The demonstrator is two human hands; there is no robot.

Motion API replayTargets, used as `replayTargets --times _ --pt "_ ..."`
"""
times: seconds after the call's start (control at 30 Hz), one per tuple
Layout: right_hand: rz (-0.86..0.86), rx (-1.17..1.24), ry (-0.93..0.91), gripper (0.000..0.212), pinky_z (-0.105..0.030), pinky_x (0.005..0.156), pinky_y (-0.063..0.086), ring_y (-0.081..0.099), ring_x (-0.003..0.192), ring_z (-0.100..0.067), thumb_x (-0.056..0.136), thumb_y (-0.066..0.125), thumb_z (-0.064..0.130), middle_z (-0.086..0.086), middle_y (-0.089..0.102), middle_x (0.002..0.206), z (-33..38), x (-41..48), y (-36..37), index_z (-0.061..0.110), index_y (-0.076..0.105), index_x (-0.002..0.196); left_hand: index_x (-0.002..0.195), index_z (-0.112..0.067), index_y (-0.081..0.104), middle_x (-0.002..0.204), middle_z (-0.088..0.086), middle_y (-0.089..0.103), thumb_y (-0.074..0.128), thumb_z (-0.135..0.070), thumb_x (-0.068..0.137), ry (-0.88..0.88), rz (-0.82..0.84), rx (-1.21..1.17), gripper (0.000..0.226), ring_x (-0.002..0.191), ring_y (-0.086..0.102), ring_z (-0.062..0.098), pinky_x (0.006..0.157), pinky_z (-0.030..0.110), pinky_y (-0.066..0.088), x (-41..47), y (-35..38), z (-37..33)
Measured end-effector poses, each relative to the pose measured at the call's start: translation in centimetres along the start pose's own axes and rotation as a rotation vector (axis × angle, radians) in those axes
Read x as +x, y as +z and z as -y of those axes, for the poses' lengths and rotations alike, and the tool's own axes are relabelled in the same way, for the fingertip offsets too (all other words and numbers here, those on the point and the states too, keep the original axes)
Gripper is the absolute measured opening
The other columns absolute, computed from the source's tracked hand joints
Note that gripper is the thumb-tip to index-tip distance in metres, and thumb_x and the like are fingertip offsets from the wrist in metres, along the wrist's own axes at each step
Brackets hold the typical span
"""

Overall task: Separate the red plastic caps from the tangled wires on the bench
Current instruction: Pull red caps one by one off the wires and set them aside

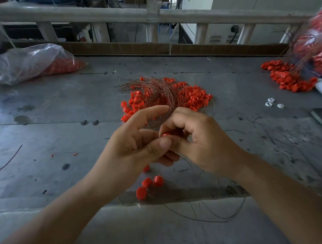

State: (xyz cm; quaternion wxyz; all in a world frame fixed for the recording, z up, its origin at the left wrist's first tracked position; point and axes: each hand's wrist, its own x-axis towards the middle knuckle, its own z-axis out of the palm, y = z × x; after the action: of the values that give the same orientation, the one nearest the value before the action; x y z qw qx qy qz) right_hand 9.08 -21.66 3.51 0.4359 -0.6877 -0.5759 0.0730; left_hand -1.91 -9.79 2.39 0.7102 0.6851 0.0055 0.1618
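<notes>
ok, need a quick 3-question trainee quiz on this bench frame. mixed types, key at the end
1. True or false: the clear bag at the far left of the bench holds white parts.
2. What do the left hand and right hand pinch between them? A) a red cap B) a screwdriver C) a white clip
3. Fill in: the mid-bench pile of red caps has thin ___ tangled on top.

Key: 1 false, the bag holds red caps; 2 A; 3 wires.
</notes>
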Motion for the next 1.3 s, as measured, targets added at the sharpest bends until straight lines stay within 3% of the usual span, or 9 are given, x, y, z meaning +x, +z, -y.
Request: replayTargets --times 0.13,0.23,0.53,0.67,0.8,0.9,1.13,1.23,1.3 --pt "0.033 0.230 0.139 0.022 -0.011 0.065 0.044 0.055 0.072 0.004 0.064 0.066 0.041 0.014 0.056 0.078 0.0 0.1 -0.6 0.032 0.060 0.083 0.109 -0.018 0.061 0.074 0.011 0.070 0.079 -0.044 0.057 -0.093 -0.001 -0.166 0.060 0.066 0.069 0.023 0.056 0.023 0.054 0.4 -0.5 -0.5" --pt "0.098 0.295 0.235 0.040 -0.020 0.074 0.052 0.061 0.077 -0.003 0.057 0.068 0.041 0.009 0.064 0.082 -0.2 0.0 -1.0 0.031 0.061 0.094 0.090 -0.016 0.072 0.070 0.009 0.069 0.078 -0.027 0.057 -0.085 -0.063 -0.278 0.035 0.061 0.068 0.018 0.053 0.021 0.054 0.8 -0.7 -0.6" --pt "0.036 0.270 0.260 0.005 -0.010 0.040 0.037 0.048 0.042 0.001 0.079 0.062 0.014 0.009 0.060 0.054 -0.1 0.1 -3.1 0.017 0.064 0.075 0.066 -0.012 0.072 0.070 0.008 0.069 0.070 -0.019 0.056 -0.067 -0.122 -0.382 0.013 0.054 0.063 0.010 0.048 0.015 0.050 1.0 -1.7 -0.9" --pt "0.108 0.142 0.320 0.009 -0.012 0.044 0.040 0.052 0.047 0.000 0.080 0.065 0.017 0.010 0.060 0.056 -0.6 0.0 -4.0 0.020 0.064 0.072 0.057 -0.014 0.068 0.062 0.003 0.065 0.082 -0.004 0.049 -0.109 -0.164 -0.145 0.019 0.053 0.063 0.011 0.050 0.016 0.050 0.8 -1.7 -0.4" --pt "0.225 -0.213 0.345 0.018 -0.007 0.055 0.040 0.052 0.059 0.009 0.082 0.066 0.022 0.017 0.058 0.058 -1.4 0.0 -3.7 0.029 0.061 0.066 0.062 -0.026 0.065 0.064 -0.005 0.067 0.079 -0.021 0.057 -0.097 -0.235 0.583 0.015 0.062 0.066 0.009 0.062 0.021 0.056 0.7 -1.3 1.0" --pt "0.345 -0.317 0.372 0.021 -0.003 0.059 0.039 0.052 0.064 0.014 0.083 0.064 0.024 0.019 0.056 0.064 -1.6 0.1 -3.1 0.032 0.058 0.065 0.059 -0.039 0.059 0.066 -0.018 0.064 0.073 -0.027 0.067 -0.062 -0.117 0.898 0.020 0.075 0.058 -0.007 0.069 0.004 0.044 0.6 -1.1 1.3" --pt "0.515 -0.418 0.384 0.012 -0.010 0.058 0.036 0.053 0.068 0.006 0.083 0.064 0.030 0.019 0.056 0.070 -2.1 -0.1 -2.3 0.032 0.058 0.073 0.061 -0.037 0.060 0.070 -0.021 0.061 0.067 -0.039 0.072 -0.105 -0.005 0.978 0.013 0.080 0.052 -0.015 0.065 0.002 0.039 0.6 -0.9 1.3" --pt "0.485 -0.375 0.393 0.011 -0.012 0.063 0.042 0.055 0.072 0.005 0.080 0.065 0.041 0.018 0.059 0.075 -2.0 -0.1 -2.6 0.031 0.061 0.078 0.061 -0.040 0.059 0.068 -0.022 0.060 0.068 -0.034 0.072 -0.046 -0.126 0.929 0.015 0.077 0.052 -0.018 0.063 0.001 0.038 0.9 -1.4 1.1" --pt "0.411 -0.351 0.396 0.015 -0.011 0.063 0.042 0.055 0.074 0.005 0.077 0.064 0.046 0.018 0.059 0.078 -2.0 0.0 -2.9 0.032 0.061 0.080 0.066 -0.039 0.059 0.074 -0.019 0.060 0.069 -0.029 0.073 0.013 -0.268 0.949 0.016 0.072 0.057 -0.005 0.062 0.009 0.040 1.4 -2.5 1.2"
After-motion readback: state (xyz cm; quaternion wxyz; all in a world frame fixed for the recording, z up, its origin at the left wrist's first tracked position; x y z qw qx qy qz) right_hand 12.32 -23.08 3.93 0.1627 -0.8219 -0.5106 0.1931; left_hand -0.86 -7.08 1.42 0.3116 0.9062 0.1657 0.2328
